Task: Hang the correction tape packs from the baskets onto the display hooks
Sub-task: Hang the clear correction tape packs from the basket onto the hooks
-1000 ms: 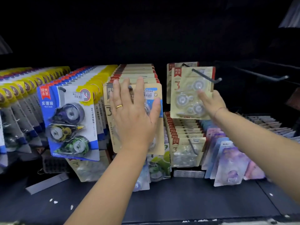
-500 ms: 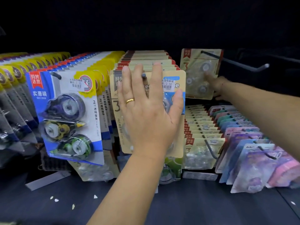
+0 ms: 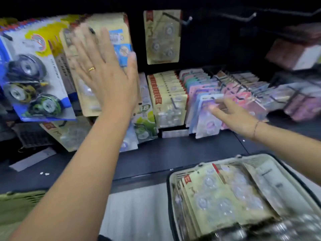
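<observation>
**Status: in progress.**

1. Completed work. One beige correction tape pack hangs alone on the far upper hook, well back from the hook's tip. To the left of it, a dense row of beige packs fills a neighbouring hook. Further rows hang below, above the dark shelf.

2. Remaining work. The near-right basket holds a stack of beige packs, lying flat and overlapped. The count cannot be read, but it is clearly several. The upper hook has room for more. A second hook, further right, appears bare. A green basket shows at the near left; its contents are hidden.

3. Hand state. The left hand is spread flat, fingers straight, pressing against the front of the full beige row. The right hand holds nothing. Its fingers are extended and loosely apart, in front of the purple packs; contact cannot be determined because of blur.

4. Assessment. The task is judged far from complete: the next pack must be taken from the near-right basket.
</observation>
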Action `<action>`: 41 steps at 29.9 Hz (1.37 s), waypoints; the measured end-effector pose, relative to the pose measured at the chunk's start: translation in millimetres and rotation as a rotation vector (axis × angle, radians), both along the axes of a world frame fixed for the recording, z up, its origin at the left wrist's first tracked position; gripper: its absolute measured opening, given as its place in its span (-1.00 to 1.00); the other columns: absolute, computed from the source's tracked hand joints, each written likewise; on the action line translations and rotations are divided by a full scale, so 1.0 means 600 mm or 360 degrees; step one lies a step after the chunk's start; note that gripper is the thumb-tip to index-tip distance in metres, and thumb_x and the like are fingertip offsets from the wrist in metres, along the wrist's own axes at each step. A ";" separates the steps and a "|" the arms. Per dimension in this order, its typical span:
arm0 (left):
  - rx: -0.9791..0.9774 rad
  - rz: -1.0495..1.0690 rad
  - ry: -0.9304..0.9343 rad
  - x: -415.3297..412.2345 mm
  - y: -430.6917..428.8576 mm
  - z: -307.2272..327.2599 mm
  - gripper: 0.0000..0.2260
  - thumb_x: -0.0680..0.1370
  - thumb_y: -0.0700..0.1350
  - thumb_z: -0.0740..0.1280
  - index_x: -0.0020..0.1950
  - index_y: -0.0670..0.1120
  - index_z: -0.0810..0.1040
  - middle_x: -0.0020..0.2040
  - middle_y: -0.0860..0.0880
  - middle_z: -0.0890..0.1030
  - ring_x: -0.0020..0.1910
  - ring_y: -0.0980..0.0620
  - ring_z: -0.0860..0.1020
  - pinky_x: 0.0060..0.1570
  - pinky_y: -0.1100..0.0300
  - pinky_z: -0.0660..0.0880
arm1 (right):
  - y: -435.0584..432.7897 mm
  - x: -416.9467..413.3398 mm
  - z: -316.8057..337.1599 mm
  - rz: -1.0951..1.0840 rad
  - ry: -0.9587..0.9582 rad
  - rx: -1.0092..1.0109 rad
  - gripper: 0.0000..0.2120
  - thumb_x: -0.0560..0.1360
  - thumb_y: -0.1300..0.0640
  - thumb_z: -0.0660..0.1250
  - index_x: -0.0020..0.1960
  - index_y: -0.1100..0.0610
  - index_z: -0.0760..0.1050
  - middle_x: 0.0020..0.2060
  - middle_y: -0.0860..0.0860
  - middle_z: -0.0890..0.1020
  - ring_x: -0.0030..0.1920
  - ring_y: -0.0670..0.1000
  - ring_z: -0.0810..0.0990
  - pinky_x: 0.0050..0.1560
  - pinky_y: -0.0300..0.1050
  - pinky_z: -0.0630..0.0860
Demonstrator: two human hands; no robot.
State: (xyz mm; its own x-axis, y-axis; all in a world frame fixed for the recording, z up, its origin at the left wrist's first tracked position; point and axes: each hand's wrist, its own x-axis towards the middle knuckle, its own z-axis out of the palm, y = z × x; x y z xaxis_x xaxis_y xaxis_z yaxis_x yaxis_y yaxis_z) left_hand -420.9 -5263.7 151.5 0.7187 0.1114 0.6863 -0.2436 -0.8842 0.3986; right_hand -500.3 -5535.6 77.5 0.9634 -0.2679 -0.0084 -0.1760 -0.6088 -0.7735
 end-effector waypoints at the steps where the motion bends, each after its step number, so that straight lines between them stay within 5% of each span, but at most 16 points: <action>1: -0.0088 -0.0055 -0.0004 -0.025 -0.016 -0.020 -0.39 0.68 0.19 0.05 0.65 -0.07 0.06 0.66 -0.18 0.03 0.64 -0.23 -0.04 0.55 -0.14 -0.16 | -0.004 -0.046 -0.020 0.0015 0.0055 0.0024 -0.50 0.56 -0.06 0.27 0.42 0.13 0.32 0.22 0.10 0.47 0.18 0.02 0.47 0.17 -0.10 0.39; 4: -0.0389 -0.0285 0.0220 -0.125 -0.064 -0.128 -0.43 0.69 0.13 0.11 0.64 -0.11 0.13 0.64 -0.17 0.14 0.63 -0.18 0.06 0.55 -0.07 -0.08 | 0.002 -0.167 -0.085 0.0073 0.0276 0.0087 -0.55 0.54 -0.02 0.32 0.36 0.12 0.36 0.16 0.03 0.47 0.19 0.00 0.47 0.21 -0.16 0.37; 7: -0.0776 -0.0406 0.0873 -0.233 -0.084 -0.276 -0.47 0.71 0.06 0.15 0.64 -0.09 0.14 0.64 -0.11 0.17 0.62 -0.06 0.10 0.57 0.02 0.00 | 0.021 -0.249 -0.145 0.0120 0.0443 0.0167 -0.66 0.53 0.01 0.35 0.25 0.08 0.40 0.06 -0.06 0.49 0.13 -0.03 0.49 0.08 -0.31 0.33; 11: -0.1823 -0.0160 0.1762 -0.346 -0.074 -0.420 -0.52 0.73 0.12 0.04 0.54 -0.12 0.36 0.52 -0.10 0.41 0.47 -0.07 0.40 0.46 0.14 0.27 | 0.074 -0.277 -0.199 0.0230 0.0594 0.0268 -0.59 0.52 -0.06 0.38 0.28 0.08 0.41 0.11 -0.01 0.50 0.00 -0.12 0.50 -0.12 -0.46 0.40; 14: -0.2221 -0.0001 0.2017 -0.393 -0.081 -0.460 -0.42 0.71 0.23 -0.03 0.24 -0.14 0.62 0.08 -0.16 0.71 0.00 -0.07 0.67 -0.08 0.13 0.59 | 0.134 -0.258 -0.227 0.0236 0.0647 0.0364 -0.56 0.52 -0.08 0.37 0.30 0.11 0.40 0.17 0.05 0.52 0.03 -0.10 0.51 -0.02 -0.33 0.44; 18: -0.2233 0.0015 0.2050 -0.401 -0.088 -0.470 -0.40 0.68 0.29 -0.05 0.18 -0.08 0.64 0.01 -0.16 0.72 0.00 -0.08 0.67 -0.04 0.11 0.61 | 0.204 -0.225 -0.269 0.0255 0.0804 0.0398 -0.51 0.59 -0.08 0.27 0.38 0.23 0.37 0.27 0.18 0.52 0.27 0.14 0.50 0.21 -0.09 0.40; 21: -0.2229 0.0019 0.2064 -0.397 -0.086 -0.468 -0.37 0.68 0.29 -0.05 0.20 -0.11 0.64 0.05 -0.15 0.71 0.06 -0.09 0.66 0.14 0.04 0.59 | 0.216 -0.217 -0.302 0.0136 0.0786 0.0241 -0.74 0.65 0.03 0.14 0.00 0.15 0.52 -0.04 0.08 0.58 0.05 0.11 0.54 0.07 -0.11 0.43; 23: -0.2227 0.0053 0.2086 -0.396 -0.085 -0.475 -0.42 0.67 0.30 -0.05 0.09 -0.06 0.63 -0.06 -0.05 0.70 -0.06 0.02 0.64 -0.11 0.19 0.59 | 0.200 -0.220 -0.313 -0.0021 0.0731 0.0133 -0.65 0.65 0.14 0.12 -0.32 0.10 0.35 -0.32 0.01 0.44 -0.16 0.07 0.44 -0.12 -0.15 0.36; 25: -0.2228 0.0079 0.2085 -0.392 -0.083 -0.479 -0.49 0.67 0.30 -0.04 0.03 0.01 0.58 -0.15 0.05 0.65 -0.17 0.10 0.60 -0.36 0.34 0.50 | 0.176 -0.224 -0.311 -0.0095 0.0696 0.0087 -0.61 0.64 0.19 0.15 -0.37 0.09 0.27 -0.42 -0.01 0.36 -0.30 0.03 0.36 -0.29 -0.17 0.29; 27: -0.2222 0.0074 0.2104 -0.389 -0.084 -0.482 -0.46 0.67 0.29 -0.03 0.12 -0.03 0.61 -0.08 -0.01 0.67 -0.11 0.03 0.62 -0.25 0.29 0.55 | 0.147 -0.228 -0.298 -0.0143 0.0595 0.0052 -0.60 0.63 0.21 0.17 -0.38 0.08 0.26 -0.44 -0.02 0.33 -0.39 -0.04 0.28 -0.42 -0.26 0.23; 29: -0.2166 0.0088 0.2099 -0.389 -0.085 -0.479 -0.42 0.68 0.28 -0.03 0.30 -0.08 0.58 0.15 -0.11 0.66 0.15 -0.12 0.61 0.15 0.09 0.55 | 0.116 -0.229 -0.275 -0.0191 0.0481 0.0104 -0.60 0.62 0.20 0.18 -0.38 0.11 0.20 -0.44 -0.01 0.29 -0.41 -0.04 0.22 -0.47 -0.28 0.17; 31: -0.2015 0.0094 0.1919 -0.385 -0.084 -0.465 -0.54 0.70 0.23 -0.01 0.23 0.03 0.59 0.20 -0.05 0.63 0.32 -0.16 0.52 0.32 0.02 0.42 | 0.087 -0.233 -0.246 -0.0260 0.0404 0.0369 -0.64 0.61 0.18 0.20 -0.35 0.11 0.25 -0.46 -0.02 0.31 -0.43 -0.05 0.24 -0.46 -0.26 0.19; 33: -0.1840 -0.0083 0.1663 -0.368 -0.080 -0.426 -0.66 0.70 0.19 0.05 -0.02 0.12 0.56 0.05 0.05 0.62 0.27 -0.10 0.55 0.26 0.01 0.44 | 0.065 -0.235 -0.210 -0.0317 0.0376 0.0702 -0.71 0.61 0.20 0.21 -0.30 0.13 0.40 -0.51 -0.05 0.42 -0.48 -0.06 0.35 -0.47 -0.26 0.30; 35: -0.1898 -0.0469 0.1645 -0.346 -0.080 -0.376 -0.70 0.67 0.21 0.16 0.07 0.10 0.62 0.08 0.08 0.68 0.20 -0.03 0.61 0.25 0.01 0.52 | 0.056 -0.234 -0.183 -0.0282 0.0356 0.1032 -0.74 0.63 0.20 0.18 -0.21 0.13 0.51 -0.49 -0.07 0.51 -0.48 -0.08 0.44 -0.48 -0.29 0.41; 38: -0.2158 -0.0811 0.2118 -0.311 -0.074 -0.300 -0.61 0.57 0.14 0.36 0.30 -0.05 0.60 0.16 -0.08 0.71 0.11 -0.08 0.69 0.17 -0.04 0.61 | 0.059 -0.223 -0.153 -0.0135 0.0345 0.1313 -0.78 0.66 0.18 0.14 0.02 0.19 0.55 -0.30 0.01 0.59 -0.34 -0.03 0.53 -0.35 -0.23 0.52; 41: -0.2170 -0.0794 0.2376 -0.282 -0.058 -0.250 -0.78 0.61 -0.02 0.36 0.13 -0.14 0.64 -0.06 -0.12 0.75 -0.20 -0.05 0.73 -0.25 0.07 0.68 | 0.045 -0.216 -0.138 -0.0124 0.0423 0.1152 -0.74 0.66 0.08 0.14 0.10 0.20 0.55 -0.22 0.08 0.58 -0.29 -0.01 0.56 -0.31 -0.22 0.55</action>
